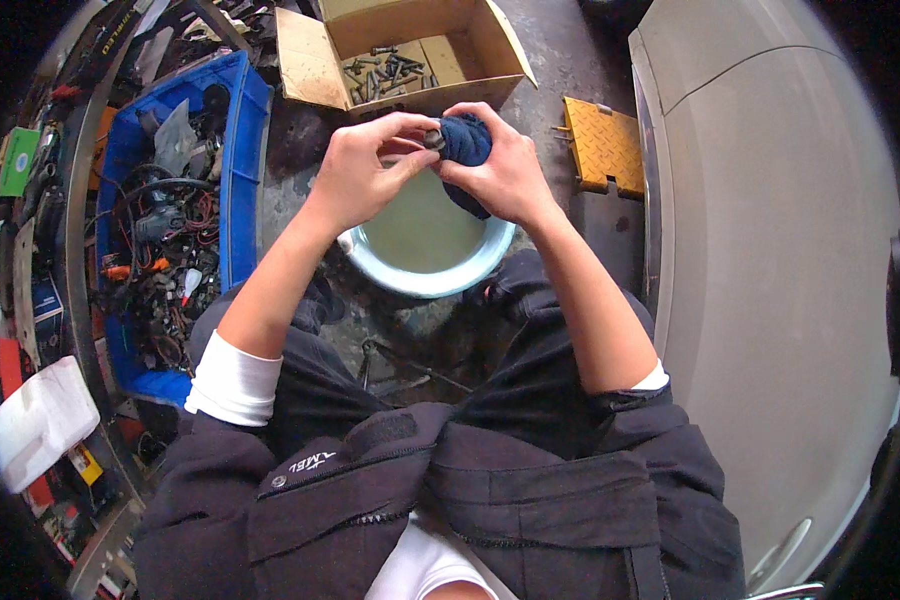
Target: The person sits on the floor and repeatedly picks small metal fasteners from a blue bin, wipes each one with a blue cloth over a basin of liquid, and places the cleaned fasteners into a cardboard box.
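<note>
My left hand [365, 165] pinches a small dark metal part [432, 138] between thumb and fingers. My right hand [505, 170] grips a dark blue cloth [467, 142] bunched against that part. Both hands meet above a pale blue basin [425, 262] of cloudy greenish liquid that stands on the floor between my knees. The lower end of the cloth hangs toward the liquid. Most of the metal part is hidden by my fingers and the cloth.
Beyond the basin is an open cardboard box [400, 45] holding several bolts. At left a blue plastic crate [175, 210] is full of wires and tools. A yellow ramp block [602, 145] lies at right beside a pale vehicle body [770, 260]. A white jug [40, 420] sits lower left.
</note>
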`<control>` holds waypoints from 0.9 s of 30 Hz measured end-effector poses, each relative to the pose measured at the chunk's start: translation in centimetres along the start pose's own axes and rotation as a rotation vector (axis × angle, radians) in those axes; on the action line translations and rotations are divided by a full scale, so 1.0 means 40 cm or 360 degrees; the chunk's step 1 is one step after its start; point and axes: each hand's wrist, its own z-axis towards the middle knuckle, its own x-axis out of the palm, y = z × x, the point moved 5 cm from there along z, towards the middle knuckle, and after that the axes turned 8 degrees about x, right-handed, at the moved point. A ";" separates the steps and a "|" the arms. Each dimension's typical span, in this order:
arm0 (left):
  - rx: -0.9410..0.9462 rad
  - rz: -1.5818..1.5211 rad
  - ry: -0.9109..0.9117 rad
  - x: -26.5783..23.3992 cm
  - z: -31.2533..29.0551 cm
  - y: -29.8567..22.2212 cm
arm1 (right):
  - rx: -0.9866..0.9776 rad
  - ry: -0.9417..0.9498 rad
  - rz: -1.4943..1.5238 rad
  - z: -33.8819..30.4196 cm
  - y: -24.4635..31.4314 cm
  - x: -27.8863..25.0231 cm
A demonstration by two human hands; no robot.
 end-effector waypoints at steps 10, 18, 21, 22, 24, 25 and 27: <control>-0.0421 -0.0729 -0.0332 0.015 -0.009 0.061 | 0.0120 -0.0104 0.0740 0.009 -0.024 -0.020; -0.0398 -0.1062 -0.0392 0.024 -0.015 0.065 | -0.0552 -0.0025 0.0074 -0.026 0.061 -0.022; -0.0266 -0.1105 -0.0305 0.026 -0.014 0.076 | -0.0516 0.0025 0.0051 -0.023 0.061 -0.026; -0.0245 -0.1126 -0.0265 0.029 -0.013 0.077 | -0.0479 0.0042 0.0041 -0.023 0.059 -0.025; -0.0233 -0.1066 -0.0195 0.033 -0.015 0.080 | -0.0300 0.0032 0.0151 -0.020 0.058 -0.024; -0.0244 -0.0987 -0.0158 0.032 -0.011 0.060 | -0.0208 0.0021 0.0207 -0.019 0.052 -0.025; -0.0247 -0.0725 -0.0056 0.024 0.000 0.016 | -0.0205 -0.0058 0.0136 -0.020 0.054 -0.033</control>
